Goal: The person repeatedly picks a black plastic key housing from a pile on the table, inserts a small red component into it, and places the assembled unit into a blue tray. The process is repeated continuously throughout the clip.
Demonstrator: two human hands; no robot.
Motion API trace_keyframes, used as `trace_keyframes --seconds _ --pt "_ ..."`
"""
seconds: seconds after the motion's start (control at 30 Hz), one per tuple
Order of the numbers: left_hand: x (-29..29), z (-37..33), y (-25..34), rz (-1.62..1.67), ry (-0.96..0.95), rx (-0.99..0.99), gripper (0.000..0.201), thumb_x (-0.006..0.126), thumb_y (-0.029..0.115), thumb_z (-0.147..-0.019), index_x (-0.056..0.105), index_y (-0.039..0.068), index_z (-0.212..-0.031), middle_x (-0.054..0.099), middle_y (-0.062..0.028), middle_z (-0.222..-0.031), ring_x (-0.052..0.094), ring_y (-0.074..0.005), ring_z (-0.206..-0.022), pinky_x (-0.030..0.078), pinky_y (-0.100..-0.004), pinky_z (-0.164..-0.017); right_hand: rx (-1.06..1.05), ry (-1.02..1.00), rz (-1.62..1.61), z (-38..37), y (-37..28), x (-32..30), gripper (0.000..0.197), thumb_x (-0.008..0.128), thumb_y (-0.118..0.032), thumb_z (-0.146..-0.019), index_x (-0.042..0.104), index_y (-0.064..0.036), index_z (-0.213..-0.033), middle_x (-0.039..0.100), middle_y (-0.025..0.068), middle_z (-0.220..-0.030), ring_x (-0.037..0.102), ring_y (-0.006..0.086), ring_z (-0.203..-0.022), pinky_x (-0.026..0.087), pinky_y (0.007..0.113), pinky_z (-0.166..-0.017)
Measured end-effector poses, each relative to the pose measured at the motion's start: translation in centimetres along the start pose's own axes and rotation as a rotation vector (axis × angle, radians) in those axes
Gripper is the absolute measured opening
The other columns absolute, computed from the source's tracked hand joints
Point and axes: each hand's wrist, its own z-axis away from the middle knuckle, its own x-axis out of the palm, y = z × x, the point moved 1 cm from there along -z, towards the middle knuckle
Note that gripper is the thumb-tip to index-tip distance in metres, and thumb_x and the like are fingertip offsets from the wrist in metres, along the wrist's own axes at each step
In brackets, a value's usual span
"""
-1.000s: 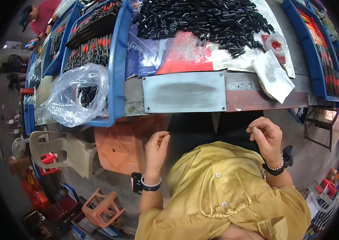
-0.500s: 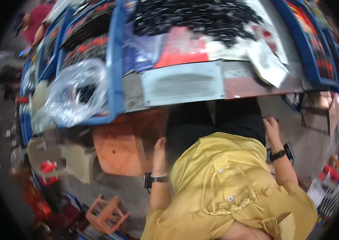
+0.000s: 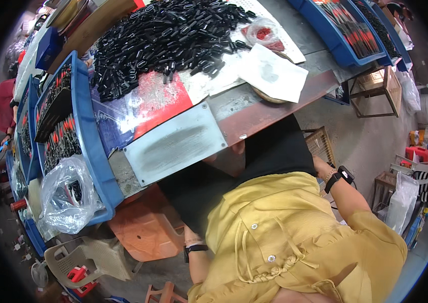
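My left hand [image 3: 191, 235] hangs low beside my thigh, next to an orange plastic stool [image 3: 148, 227]; its fingers are hidden by my leg and the stool. On the other side, my right hand [image 3: 320, 165] is down by my hip, with its fingers mostly out of sight against the dark trousers. Both wrists carry black bands with small devices. In front of me is a workbench with a heap of small black oblong plastic parts [image 3: 158, 40]. A pale metal plate [image 3: 176, 144] with dark smudges lies at the bench's near edge. Neither hand touches the bench.
Blue bins [image 3: 80, 91] of black-and-red parts stand at left, with a clear plastic bag [image 3: 70, 194]. Another blue bin [image 3: 345, 30] is at right. White paper [image 3: 274, 73] lies on the bench. A beige chair [image 3: 93, 257] and a wooden stool [image 3: 378, 91] stand nearby. Another person is at far left.
My view has turned, so the bench now slants and sits further left and lower. My left hand has slipped further out of sight beside the stool; my right stays by my hip.
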Motion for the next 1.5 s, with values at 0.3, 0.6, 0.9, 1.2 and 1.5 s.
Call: trace_keyframes --seconds 0.3,0.6,0.9,1.2,1.5 --pt "1.5 0.1 -0.1 -0.098 0.076 -0.042 0.035 0.043 0.023 -0.099 0.052 -0.003 -0.120 0.059 -0.0110 -0.111 0.055 -0.0139 -0.101 0.050 -0.0271 -0.077 -0.113 0.021 0.191 -4.8 2.5 -1.5 0.047 0.065 -0.027 -0.087 0.058 0.0101 -0.115 0.065 0.0186 -0.109 0.064 0.0222 -0.096 0.051 0.031 -0.081" --pt "14.2 -3.7 5.8 -0.528 -0.008 0.152 0.034 0.043 0.022 -0.099 0.053 -0.003 -0.119 0.059 -0.0106 -0.109 0.055 -0.0139 -0.099 0.050 -0.0271 -0.076 -0.112 -0.164 0.696 -4.8 4.7 -0.4 0.056 0.053 -0.041 -0.091 0.052 0.0040 -0.124 0.055 0.0197 -0.125 0.051 0.0259 -0.115 0.041 0.036 -0.095" --pt "31.4 -7.1 16.4 -0.843 -0.094 0.508 0.032 0.044 0.021 -0.098 0.053 -0.002 -0.119 0.059 -0.0103 -0.107 0.055 -0.0139 -0.097 0.050 -0.0271 -0.076 0.056 -0.149 0.663 -2.6 1.1 3.6 0.048 0.048 -0.042 -0.091 0.058 0.0000 -0.114 0.059 0.0196 -0.112 0.056 0.0275 -0.105 0.043 0.037 -0.091" --pt "41.7 -10.2 17.6 -1.115 -0.213 0.748 0.030 0.045 0.019 -0.098 0.053 -0.002 -0.118 0.059 -0.0099 -0.106 0.055 -0.0139 -0.095 0.049 -0.0272 -0.075 -0.004 -0.135 0.606 -4.2 0.7 5.2 0.046 0.043 -0.043 -0.092 0.065 -0.0039 -0.103 0.064 0.0194 -0.099 0.060 0.0292 -0.095 0.045 0.039 -0.086" --pt "46.9 -9.7 8.7 -1.437 -0.426 0.996 0.028 0.045 0.018 -0.098 0.053 -0.001 -0.118 0.059 -0.0096 -0.104 0.055 -0.0139 -0.093 0.049 -0.0272 -0.074 -0.181 0.399 0.304 -0.4 -3.9 -4.3 0.039 0.053 -0.037 -0.093 0.060 0.0011 -0.101 0.066 0.0096 -0.094 0.062 0.0202 -0.086 0.052 0.032 -0.076"
